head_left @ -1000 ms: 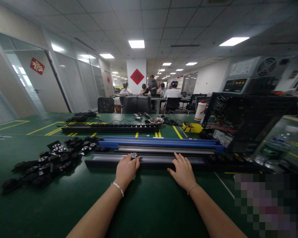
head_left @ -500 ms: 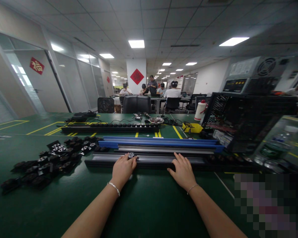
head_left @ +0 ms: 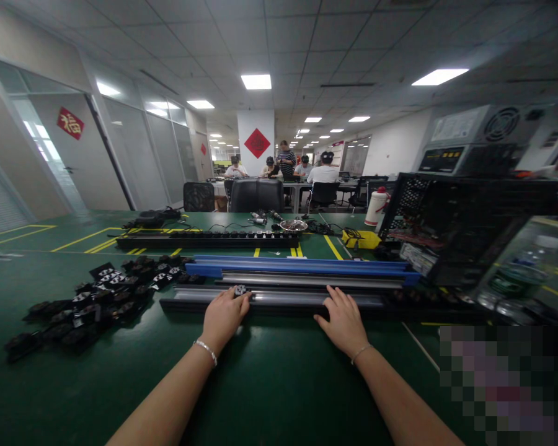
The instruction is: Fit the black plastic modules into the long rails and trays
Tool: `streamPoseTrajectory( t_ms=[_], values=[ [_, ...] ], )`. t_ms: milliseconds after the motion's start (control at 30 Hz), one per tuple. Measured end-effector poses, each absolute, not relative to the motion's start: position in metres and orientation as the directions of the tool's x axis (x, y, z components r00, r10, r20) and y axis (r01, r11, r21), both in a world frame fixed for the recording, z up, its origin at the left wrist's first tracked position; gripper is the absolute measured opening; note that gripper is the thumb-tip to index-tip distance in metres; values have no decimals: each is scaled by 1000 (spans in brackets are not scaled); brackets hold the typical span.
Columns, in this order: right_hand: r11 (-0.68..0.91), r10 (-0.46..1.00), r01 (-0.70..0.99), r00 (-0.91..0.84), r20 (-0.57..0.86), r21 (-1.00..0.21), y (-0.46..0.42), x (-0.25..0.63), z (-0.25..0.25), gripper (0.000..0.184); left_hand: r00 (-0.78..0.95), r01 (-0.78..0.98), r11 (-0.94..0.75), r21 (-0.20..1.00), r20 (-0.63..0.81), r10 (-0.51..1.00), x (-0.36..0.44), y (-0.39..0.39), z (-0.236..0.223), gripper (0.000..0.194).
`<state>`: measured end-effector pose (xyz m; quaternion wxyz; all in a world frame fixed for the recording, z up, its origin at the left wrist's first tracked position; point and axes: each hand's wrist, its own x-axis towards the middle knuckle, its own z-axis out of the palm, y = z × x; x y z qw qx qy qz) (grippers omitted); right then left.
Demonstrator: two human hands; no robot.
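**Small Part Sits in Rail Groove Under Left Hand as Right Hand Steadies the Line**

Your left hand bends over a small black-and-silver part on the near rail, seemingly pinching it lightly between fingers and thumb, though your knuckles hide the full contact. Your right hand is spread, fingertips on the same rail, thumb apart from the fingers on the near side. Best practice here, by the look of it: guide the part level and in line with the groove, with light, even pressure so it does not tip or bind, while your right hand stops the rail from twisting.

Mind the edges. A silver rail and a blue rail run close behind, leaving your fingertips little room to the rear. Beyond the near rail's left end, a pile of black parts crowds the table; more dark parts line the right. Your freest room is on the near side, between your forearms.
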<state>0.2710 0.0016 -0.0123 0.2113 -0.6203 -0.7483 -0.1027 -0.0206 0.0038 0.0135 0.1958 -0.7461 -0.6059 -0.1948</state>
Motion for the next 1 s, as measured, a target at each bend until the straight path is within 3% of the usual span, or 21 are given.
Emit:
streamPoseTrajectory(
  t_ms=[433,1000],
  values=[
    [212,887,969,-136,441,-128,1,270,-11,22,151,983,-181,2,542,826,-31,3,13,33],
    [210,881,971,-139,451,-112,2,271,-12,22,129,990,-136,-26,523,842,-57,4,11,34]
  ],
)
